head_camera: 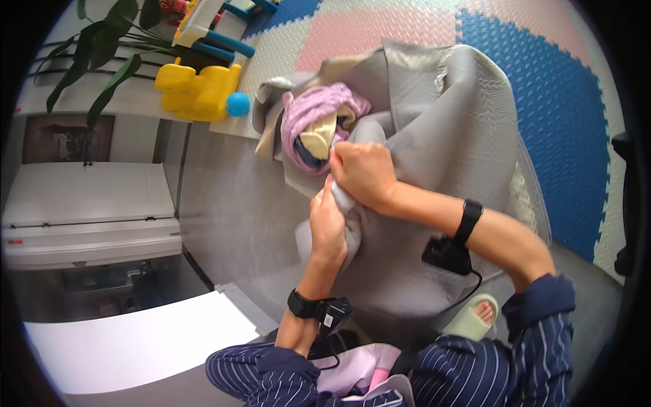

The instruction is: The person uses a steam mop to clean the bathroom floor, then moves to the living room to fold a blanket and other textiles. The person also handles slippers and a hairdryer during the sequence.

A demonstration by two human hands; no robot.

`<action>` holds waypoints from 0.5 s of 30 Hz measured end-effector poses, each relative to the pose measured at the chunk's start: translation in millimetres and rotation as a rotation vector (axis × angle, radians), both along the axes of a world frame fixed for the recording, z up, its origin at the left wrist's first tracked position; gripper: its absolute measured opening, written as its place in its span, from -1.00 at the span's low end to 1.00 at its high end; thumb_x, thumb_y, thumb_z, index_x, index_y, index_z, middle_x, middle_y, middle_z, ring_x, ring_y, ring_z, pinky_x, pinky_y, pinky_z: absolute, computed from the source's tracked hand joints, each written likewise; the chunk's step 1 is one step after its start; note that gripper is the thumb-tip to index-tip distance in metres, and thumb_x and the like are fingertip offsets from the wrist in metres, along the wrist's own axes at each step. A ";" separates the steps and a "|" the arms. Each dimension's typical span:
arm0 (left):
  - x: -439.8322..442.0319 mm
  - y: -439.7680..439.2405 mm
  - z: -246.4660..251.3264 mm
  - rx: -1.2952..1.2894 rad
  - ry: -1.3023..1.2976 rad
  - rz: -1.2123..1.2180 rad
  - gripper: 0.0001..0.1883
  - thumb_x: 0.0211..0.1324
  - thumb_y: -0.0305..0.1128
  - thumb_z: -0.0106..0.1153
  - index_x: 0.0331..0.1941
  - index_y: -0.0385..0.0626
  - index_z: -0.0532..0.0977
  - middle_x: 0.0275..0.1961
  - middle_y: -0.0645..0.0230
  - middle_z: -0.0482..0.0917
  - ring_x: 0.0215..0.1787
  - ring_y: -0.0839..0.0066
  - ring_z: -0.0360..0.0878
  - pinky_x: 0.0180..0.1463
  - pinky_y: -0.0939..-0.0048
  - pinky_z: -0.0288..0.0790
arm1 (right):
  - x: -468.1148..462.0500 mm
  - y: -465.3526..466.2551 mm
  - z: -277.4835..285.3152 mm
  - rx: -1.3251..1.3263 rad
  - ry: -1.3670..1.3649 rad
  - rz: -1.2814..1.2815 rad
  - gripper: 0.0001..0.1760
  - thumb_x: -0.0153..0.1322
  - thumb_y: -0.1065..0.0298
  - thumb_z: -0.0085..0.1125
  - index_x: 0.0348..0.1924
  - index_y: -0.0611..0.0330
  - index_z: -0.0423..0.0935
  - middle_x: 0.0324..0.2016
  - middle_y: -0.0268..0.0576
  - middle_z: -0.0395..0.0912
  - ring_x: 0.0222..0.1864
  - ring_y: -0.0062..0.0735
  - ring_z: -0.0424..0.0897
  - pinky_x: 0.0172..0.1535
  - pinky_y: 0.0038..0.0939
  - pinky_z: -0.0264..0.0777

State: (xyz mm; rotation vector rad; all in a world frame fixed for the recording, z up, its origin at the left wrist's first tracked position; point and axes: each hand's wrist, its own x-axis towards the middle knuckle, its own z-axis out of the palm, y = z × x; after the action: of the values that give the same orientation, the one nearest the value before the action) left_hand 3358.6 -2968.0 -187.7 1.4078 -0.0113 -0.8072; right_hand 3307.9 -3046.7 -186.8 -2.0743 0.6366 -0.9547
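Observation:
A large grey quilted cloth (pixel 427 137) with cream edging lies heaped in front of me. Both hands are closed around a bunched, twisted length of light grey fabric at its near left side. My right hand (pixel 367 175) makes a fist on the upper part of this length. Just below it, my left hand (pixel 328 221) grips with the thumb pointing up along the fabric. Beyond my fists, a pink-lilac textured cloth (pixel 305 109) is coiled on the grey folds. A cream-yellow piece (pixel 316 142) and something dark blue sit inside the coil.
Blue foam mat (pixel 554 127) and pink foam mat (pixel 376 30) cover the floor behind the cloth. At upper left are a yellow plastic toy (pixel 198 91), a blue ball (pixel 237 104) and a leafy plant (pixel 114 30). A bright white panel (pixel 147 341) stands lower left.

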 end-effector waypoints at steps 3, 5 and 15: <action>2.8 -7.1 0.4 -0.932 0.392 -0.591 -0.70 0.31 -0.27 -0.24 -0.23 -0.23 0.44 -0.31 0.41 0.51 -0.31 0.67 0.45 -0.21 0.57 0.35 | -6.5 4.2 9.8 -0.067 -0.010 0.068 -0.84 0.17 0.33 0.03 -0.68 0.15 0.40 -0.78 -0.07 0.43 -0.72 -0.15 0.50 -0.62 -0.25 0.36; 1.7 -5.5 0.0 -0.530 0.203 -0.370 -0.73 0.31 -0.28 -0.26 -0.35 -0.17 0.42 -0.38 0.46 0.48 -0.39 0.67 0.42 -0.29 0.59 0.33 | -3.2 -1.3 6.9 0.009 -0.048 0.108 -0.85 0.17 0.33 0.04 -0.67 0.15 0.41 -0.76 -0.07 0.44 -0.73 -0.15 0.49 -0.61 -0.25 0.37; -10.2 10.1 14.3 0.144 -0.188 -0.197 -0.66 0.30 -0.24 -0.21 -0.33 -0.24 0.48 -0.42 0.47 0.52 -0.38 0.73 0.44 -0.29 0.66 0.32 | 1.3 -17.7 -17.6 0.005 -0.045 -0.012 -0.68 0.26 0.22 0.06 -0.73 0.18 0.45 -0.73 -0.04 0.46 -0.62 -0.10 0.52 -0.50 -0.22 0.39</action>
State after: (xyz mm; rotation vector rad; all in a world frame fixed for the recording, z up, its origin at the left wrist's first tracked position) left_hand 3348.3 -2957.8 -173.4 1.6332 -0.2442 -0.8475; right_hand 3309.2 -3064.5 -204.4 -2.0409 0.6286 -1.0024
